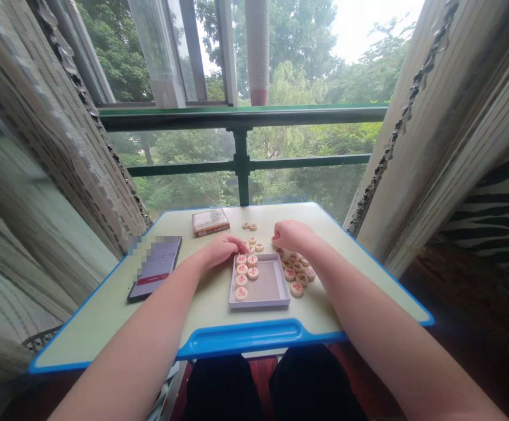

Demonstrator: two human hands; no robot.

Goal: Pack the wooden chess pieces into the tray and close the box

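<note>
A shallow white box tray [281, 280] lies on the folding table, with Chinese chess pieces [241, 280] in two columns along its left side, red characters facing up. My left hand [223, 248] rests by the tray's far left corner, fingers reaching over the edge near the top pieces; thumb and forefinger look apart. Beyond the far right corner, my right hand [294, 235] is closed, its fingertips pinched together; what they hold is too hidden to make out. Loose chess pieces [297, 267], red and dark, crowd right of the tray, partly under my right forearm. Several more pieces [259, 247] lie beyond its far edge.
A small flat box [211, 222] sits at the back left. Left of my forearm lies a phone [158, 266]. Two pieces [253, 227] lie near the table's back. The blue-edged table [210, 318] has a groove in front; a green railing [243, 158] stands behind.
</note>
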